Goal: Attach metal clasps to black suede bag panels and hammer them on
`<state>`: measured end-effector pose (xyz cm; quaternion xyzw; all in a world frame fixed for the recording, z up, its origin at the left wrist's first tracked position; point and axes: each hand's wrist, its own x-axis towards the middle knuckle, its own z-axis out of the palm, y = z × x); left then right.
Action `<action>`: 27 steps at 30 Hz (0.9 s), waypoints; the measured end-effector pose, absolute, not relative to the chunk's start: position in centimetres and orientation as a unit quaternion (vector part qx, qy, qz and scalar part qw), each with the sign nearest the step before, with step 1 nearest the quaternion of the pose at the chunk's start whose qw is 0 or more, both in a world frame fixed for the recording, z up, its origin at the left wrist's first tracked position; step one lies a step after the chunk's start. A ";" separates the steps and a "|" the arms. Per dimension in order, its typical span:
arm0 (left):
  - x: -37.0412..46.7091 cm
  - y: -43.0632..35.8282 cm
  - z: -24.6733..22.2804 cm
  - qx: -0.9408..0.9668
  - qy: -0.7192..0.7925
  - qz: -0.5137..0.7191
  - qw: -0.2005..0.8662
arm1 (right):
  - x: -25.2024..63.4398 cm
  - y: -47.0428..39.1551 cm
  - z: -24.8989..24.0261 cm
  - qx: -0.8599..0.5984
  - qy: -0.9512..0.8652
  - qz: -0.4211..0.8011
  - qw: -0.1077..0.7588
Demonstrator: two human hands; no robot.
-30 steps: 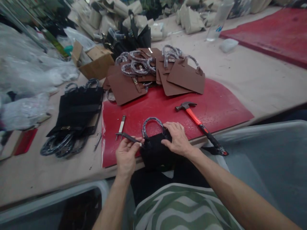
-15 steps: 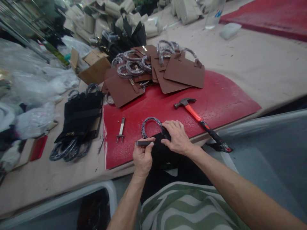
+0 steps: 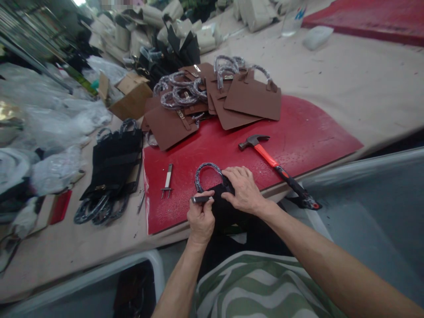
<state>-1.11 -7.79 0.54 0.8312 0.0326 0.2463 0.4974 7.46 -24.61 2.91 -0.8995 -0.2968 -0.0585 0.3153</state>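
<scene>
My left hand (image 3: 201,219) pinches a short dark tool (image 3: 199,199), held roughly level at the left side of a black bag piece (image 3: 221,204). A wrapped ring-shaped handle (image 3: 199,174) stands up from that piece over the red board (image 3: 265,165). My right hand (image 3: 243,190) grips the piece's upper right part by the handle's base, thumb on the near face, fingers over the edge. Beyond my right hand lies a claw hammer (image 3: 265,154) with an orange and black handle. A pronged metal tool (image 3: 168,180) rests on the board at the left.
Brown bag panels (image 3: 253,97) with wrapped handles are piled at the board's back. Black bag pieces (image 3: 114,159) lie to the left, near an open cardboard box (image 3: 130,99). Grey bins (image 3: 374,212) flank me below the table edge. A clear bottle (image 3: 293,20) stands far back.
The dark tool in my left hand has shifted slightly right, closer to the black piece, and its angle has changed a little. My right hand keeps its hold. The view has shifted slightly.
</scene>
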 end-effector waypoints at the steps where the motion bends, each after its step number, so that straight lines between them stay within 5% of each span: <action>1: -1.1 -7.8 0.6 0.831 0.035 0.248 0.496 | 7.5 -24.6 2.9 -0.900 -0.298 -0.058 0.314; 16: -0.9 -8.2 1.0 0.770 0.075 0.246 0.584 | 7.5 -24.7 2.7 -0.899 -0.299 -0.062 0.314; 27: -0.8 -7.5 0.6 0.860 0.013 0.244 0.447 | 7.5 -24.7 2.7 -0.897 -0.298 -0.052 0.321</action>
